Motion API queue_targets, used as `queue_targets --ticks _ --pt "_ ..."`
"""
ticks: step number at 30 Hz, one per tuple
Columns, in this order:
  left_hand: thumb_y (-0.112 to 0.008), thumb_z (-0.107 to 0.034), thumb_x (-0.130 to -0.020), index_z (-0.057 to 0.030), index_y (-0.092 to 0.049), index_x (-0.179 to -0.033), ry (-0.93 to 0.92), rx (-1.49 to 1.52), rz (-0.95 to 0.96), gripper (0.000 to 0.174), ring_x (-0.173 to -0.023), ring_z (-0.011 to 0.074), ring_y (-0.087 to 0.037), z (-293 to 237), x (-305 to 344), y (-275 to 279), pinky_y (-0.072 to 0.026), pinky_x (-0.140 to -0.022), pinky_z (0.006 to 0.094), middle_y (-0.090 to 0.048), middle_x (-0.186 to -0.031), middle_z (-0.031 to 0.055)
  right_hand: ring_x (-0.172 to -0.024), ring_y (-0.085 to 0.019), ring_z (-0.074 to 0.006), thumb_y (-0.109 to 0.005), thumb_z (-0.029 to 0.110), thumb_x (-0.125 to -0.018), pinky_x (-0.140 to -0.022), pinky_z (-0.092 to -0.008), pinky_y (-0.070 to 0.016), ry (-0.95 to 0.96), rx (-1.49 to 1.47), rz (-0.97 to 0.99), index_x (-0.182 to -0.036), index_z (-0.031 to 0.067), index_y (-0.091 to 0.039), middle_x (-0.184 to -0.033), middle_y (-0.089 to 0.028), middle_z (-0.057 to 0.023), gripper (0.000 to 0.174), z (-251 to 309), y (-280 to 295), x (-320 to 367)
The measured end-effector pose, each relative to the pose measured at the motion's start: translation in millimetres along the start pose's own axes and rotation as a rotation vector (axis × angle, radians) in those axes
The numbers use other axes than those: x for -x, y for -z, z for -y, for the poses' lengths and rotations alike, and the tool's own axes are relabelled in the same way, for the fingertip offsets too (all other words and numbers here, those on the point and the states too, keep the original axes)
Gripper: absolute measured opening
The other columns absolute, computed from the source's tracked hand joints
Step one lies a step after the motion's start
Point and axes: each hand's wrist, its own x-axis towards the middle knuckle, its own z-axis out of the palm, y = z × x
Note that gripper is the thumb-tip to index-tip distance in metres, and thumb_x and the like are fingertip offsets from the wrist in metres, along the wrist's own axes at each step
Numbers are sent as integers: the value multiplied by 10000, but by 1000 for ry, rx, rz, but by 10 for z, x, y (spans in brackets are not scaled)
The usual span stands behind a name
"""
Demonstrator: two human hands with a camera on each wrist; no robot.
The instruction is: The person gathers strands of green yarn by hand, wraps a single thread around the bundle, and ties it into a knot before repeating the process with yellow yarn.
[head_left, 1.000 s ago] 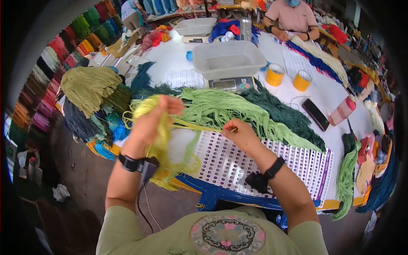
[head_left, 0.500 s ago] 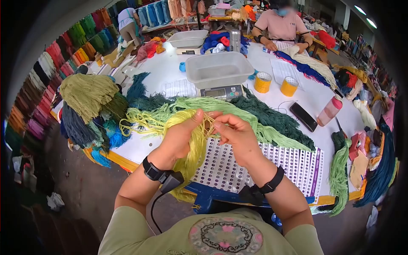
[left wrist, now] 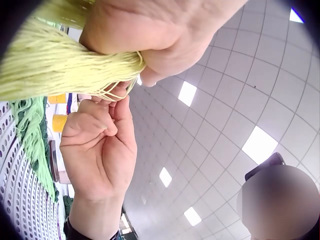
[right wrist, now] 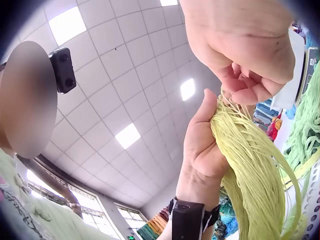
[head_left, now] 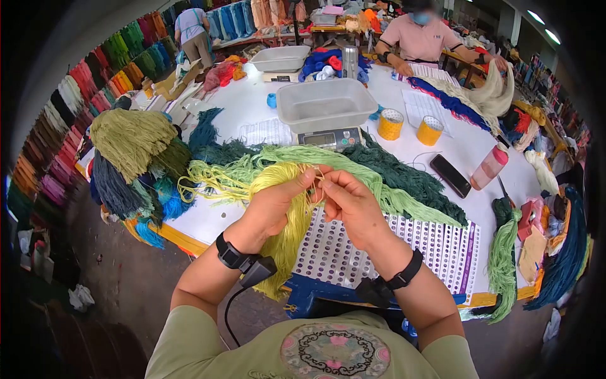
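A bundle of yellow-green thread [head_left: 287,243] hangs from my left hand [head_left: 274,202], which grips it near its looped top end, thumb along the strands. My right hand [head_left: 352,205] meets it there, and its thumb and fingers pinch a few thin strands [right wrist: 227,100] drawn from the top of the bundle. In the right wrist view the long strands fall below the left palm. Loose yellow loops [head_left: 211,183] trail onto the table at left. The left wrist view shows the right fingers [left wrist: 102,117] curled at the loop; their tips are partly hidden behind thread.
Light green thread [head_left: 353,167] and dark green thread [head_left: 410,177] lie behind the hands. A white card with punched holes [head_left: 391,252] lies under them. Beyond stand a plastic tub [head_left: 325,104] on a scale [head_left: 331,138], tape rolls [head_left: 390,124], a phone [head_left: 450,175] and a bottle [head_left: 490,166].
The left hand has come right with the yellow thread, and the right hand has closed in to meet it at the looped top. Across the table, another person has lifted pale thread.
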Motion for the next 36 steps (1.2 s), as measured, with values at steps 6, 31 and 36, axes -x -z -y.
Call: queue_targets --ticks 6,31,36 --pt "-455 -273 -1005 -8 -571 -1146 52 111 -63 321 -834 116 -541 -63 55 -26 -433 -789 259 -631 -983 66 -611 -443 -44 -533 238 -967 -574 -203 -406 24 137 14 -971 92 -583 -802 -562 28 155 33 19 34" --pt "-623 -400 -852 -46 -626 -1094 7 -493 136 429 -667 60 -482 483 -460 760 -398 -587 198 -632 -954 8 -549 -548 -75 -593 170 -913 -501 -235 -427 -8 741 -262 -958 122 -594 -650 -582 2 65 -328 1195 70" --pt "-619 -272 -874 -63 -634 -907 272 -754 -17 212 -570 81 -511 1270 -741 436 -426 -541 237 -585 -703 -8 -519 -582 -130 -533 168 -934 -511 -289 -455 -50 1121 -142 -924 91 -553 -602 -576 -35 80 -900 995 -254"
